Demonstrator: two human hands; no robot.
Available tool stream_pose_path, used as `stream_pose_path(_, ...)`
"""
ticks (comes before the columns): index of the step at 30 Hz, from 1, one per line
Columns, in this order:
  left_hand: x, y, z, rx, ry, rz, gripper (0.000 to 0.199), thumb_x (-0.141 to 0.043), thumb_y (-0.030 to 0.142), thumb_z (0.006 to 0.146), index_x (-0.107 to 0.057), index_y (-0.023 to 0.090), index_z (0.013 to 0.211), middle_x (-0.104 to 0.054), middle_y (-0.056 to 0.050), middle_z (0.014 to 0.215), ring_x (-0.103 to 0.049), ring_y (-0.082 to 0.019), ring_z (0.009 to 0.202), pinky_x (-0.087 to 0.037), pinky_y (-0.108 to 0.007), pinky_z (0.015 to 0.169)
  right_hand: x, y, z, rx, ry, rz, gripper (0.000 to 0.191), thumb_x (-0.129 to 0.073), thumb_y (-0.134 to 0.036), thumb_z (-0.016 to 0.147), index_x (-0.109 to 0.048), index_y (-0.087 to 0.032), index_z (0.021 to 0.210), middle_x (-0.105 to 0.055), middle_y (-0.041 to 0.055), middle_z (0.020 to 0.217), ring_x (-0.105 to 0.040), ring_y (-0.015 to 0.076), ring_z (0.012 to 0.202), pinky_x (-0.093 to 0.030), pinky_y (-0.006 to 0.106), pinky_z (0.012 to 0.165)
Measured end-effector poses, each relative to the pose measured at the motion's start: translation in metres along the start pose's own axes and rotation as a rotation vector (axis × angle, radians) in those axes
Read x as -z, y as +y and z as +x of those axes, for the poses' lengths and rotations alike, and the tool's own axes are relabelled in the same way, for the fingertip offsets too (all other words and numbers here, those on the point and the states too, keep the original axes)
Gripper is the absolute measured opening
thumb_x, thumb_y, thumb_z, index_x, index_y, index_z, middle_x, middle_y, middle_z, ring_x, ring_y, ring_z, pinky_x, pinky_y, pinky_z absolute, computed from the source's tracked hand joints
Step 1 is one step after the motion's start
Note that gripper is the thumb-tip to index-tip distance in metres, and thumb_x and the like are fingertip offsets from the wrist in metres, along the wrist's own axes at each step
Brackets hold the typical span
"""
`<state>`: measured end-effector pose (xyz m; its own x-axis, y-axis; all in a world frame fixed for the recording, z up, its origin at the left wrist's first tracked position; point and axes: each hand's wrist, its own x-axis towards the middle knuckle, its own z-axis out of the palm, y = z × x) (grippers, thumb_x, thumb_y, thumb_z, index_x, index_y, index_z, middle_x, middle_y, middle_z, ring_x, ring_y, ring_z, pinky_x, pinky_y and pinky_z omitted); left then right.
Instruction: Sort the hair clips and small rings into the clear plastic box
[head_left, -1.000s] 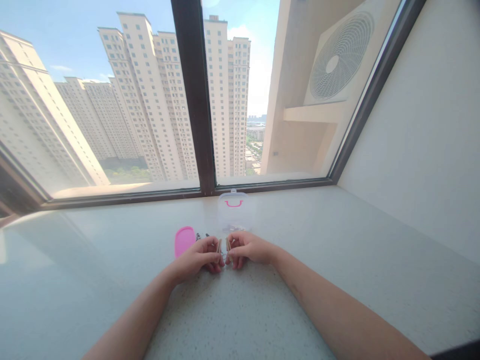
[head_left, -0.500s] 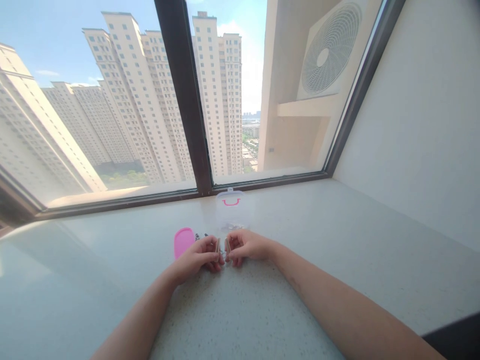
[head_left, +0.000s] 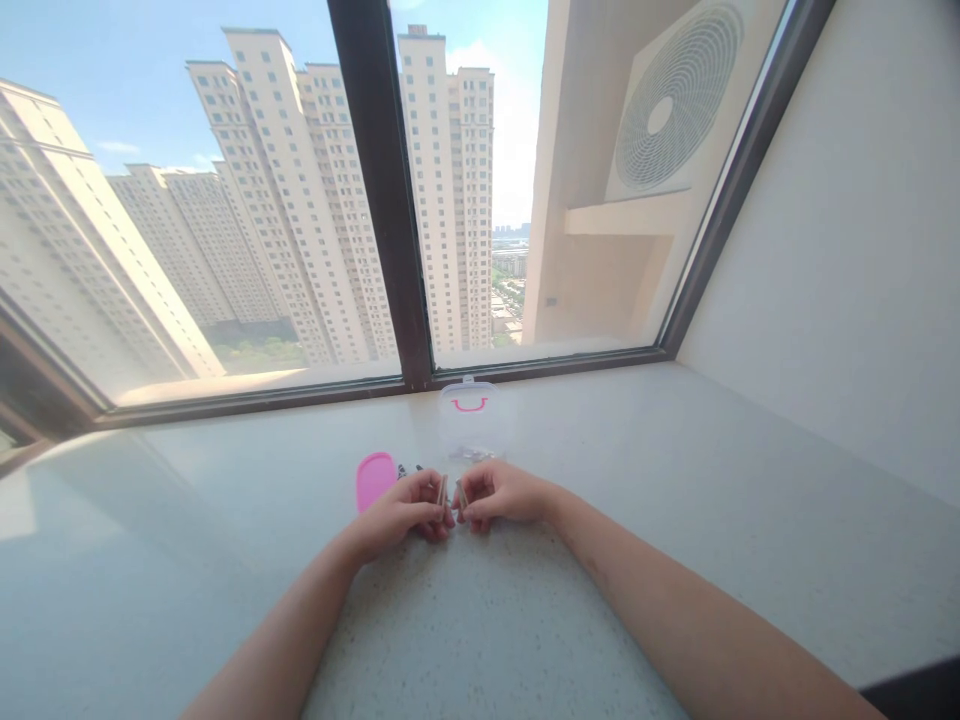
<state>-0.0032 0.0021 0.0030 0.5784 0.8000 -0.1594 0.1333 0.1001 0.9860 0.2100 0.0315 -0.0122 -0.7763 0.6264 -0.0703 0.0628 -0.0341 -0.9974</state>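
My left hand (head_left: 412, 505) is closed, pinching a thin, light-brown flat piece (head_left: 443, 492) held nearly upright. Facing it, my right hand (head_left: 491, 495) grips a similar thin piece (head_left: 462, 494), tilted a little. A narrow gap separates the two pieces. Something small and shiny shows low between the fingers, too small to name. A pink lid-like tray (head_left: 376, 482) lies just behind my left hand, with small dark items (head_left: 402, 471) beside it, partly hidden by the fingers.
Behind my hands a clear plastic box (head_left: 469, 425) with a pink handle stands near the window frame (head_left: 417, 372). Small silvery things (head_left: 474, 455) are at its bottom. The speckled pale counter (head_left: 480, 620) runs to a white wall (head_left: 847, 260) on the right.
The view has shifted slightly, so the scene sits a little further right. Both hands keep their pinch; the piece in my right hand has turned slightly.
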Motion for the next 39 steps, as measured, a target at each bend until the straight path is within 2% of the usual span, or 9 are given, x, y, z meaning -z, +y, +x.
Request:
stream_pose_path(9, -0.0025, 0.0048, -0.0016, -0.003, -0.002, 0.018, 0.015, -0.061, 0.019, 0.076, -0.054, 0.016, 0.089, -0.068, -0.005, 0.079, -0.065, -0.016, 0.067, -0.048, -0.027, 0.060, 0.0008, -0.0013, -0.0006, -0.006, -0.010, -0.024, 0.031, -0.077, -0.035, 0.064, -0.068, -0.012, 0.082, -0.063, 0.0014, 0.068, -0.061, 0.0117, 0.060, -0.050, 0.023, 0.057)
stream_pose_path(29, -0.0058, 0.0083, -0.0035, -0.006, 0.006, 0.055, 0.015, -0.060, 0.022, 0.075, -0.054, 0.015, 0.086, -0.066, -0.005, 0.079, -0.065, -0.017, 0.068, -0.048, -0.029, 0.062, 0.0017, 0.0024, 0.0010, 0.005, -0.006, -0.008, 0.034, -0.078, -0.039, 0.062, -0.065, -0.011, 0.075, -0.063, 0.0025, 0.068, -0.062, 0.0124, 0.059, -0.050, 0.023, 0.055)
stream_pose_path(39, -0.0016, 0.0025, 0.0003, -0.017, -0.008, 0.027, 0.015, -0.061, 0.022, 0.077, -0.054, 0.015, 0.088, -0.066, -0.005, 0.079, -0.065, -0.017, 0.068, -0.049, -0.029, 0.062, -0.0002, -0.0015, 0.0001, 0.020, -0.005, -0.035, 0.033, -0.078, -0.038, 0.063, -0.065, -0.011, 0.076, -0.063, 0.0013, 0.066, -0.061, 0.0113, 0.058, -0.049, 0.023, 0.057)
